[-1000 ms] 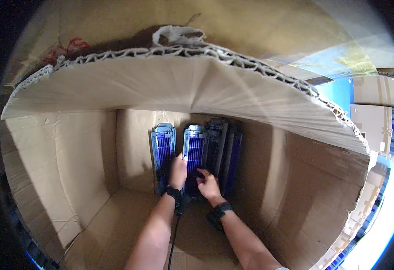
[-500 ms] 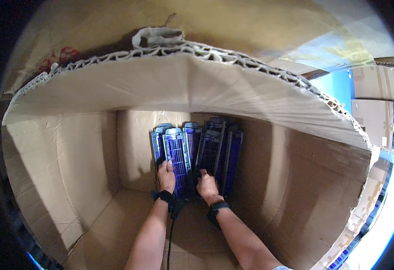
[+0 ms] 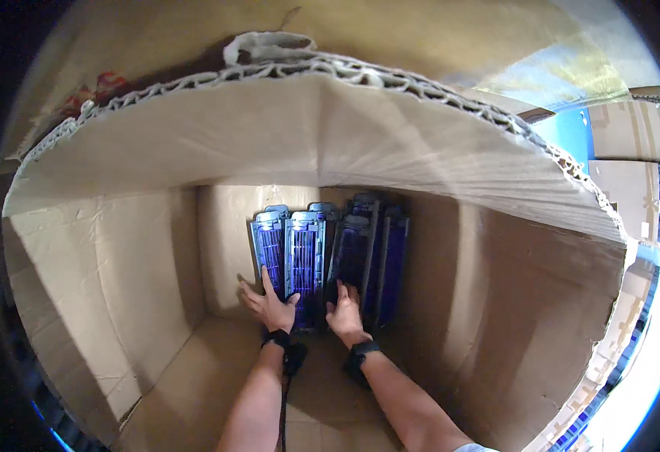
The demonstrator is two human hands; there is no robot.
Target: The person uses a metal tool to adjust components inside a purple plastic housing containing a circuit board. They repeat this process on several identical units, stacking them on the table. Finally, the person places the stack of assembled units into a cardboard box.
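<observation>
Several long, narrow grey-framed units with purple-blue grille fronts lean upright in a far corner of a deep cardboard box (image 3: 143,260). My left hand (image 3: 273,309) is open, its fingers spread at the lower part of the leftmost grille unit (image 3: 271,245) and its thumb by the brighter middle grille unit (image 3: 305,256). My right hand (image 3: 345,313) is open too, fingers stretched up at the lower part of a darker grille unit (image 3: 353,248). Whether its fingertips touch that unit, I cannot tell. Another dark grille unit (image 3: 392,264) stands further right, against the box wall.
A wide cardboard flap (image 3: 254,135) with a torn, corrugated edge arches over the far side of the box. Black bands (image 3: 361,352) circle both wrists, and a black cord (image 3: 285,399) trails from the left one. Stacked cardboard boxes (image 3: 625,200) stand outside at right.
My left hand has let go of the middle unit, spread its fingers and shifted slightly left. That unit now stands straighter, a little further right. The right hand's fingers have uncurled.
</observation>
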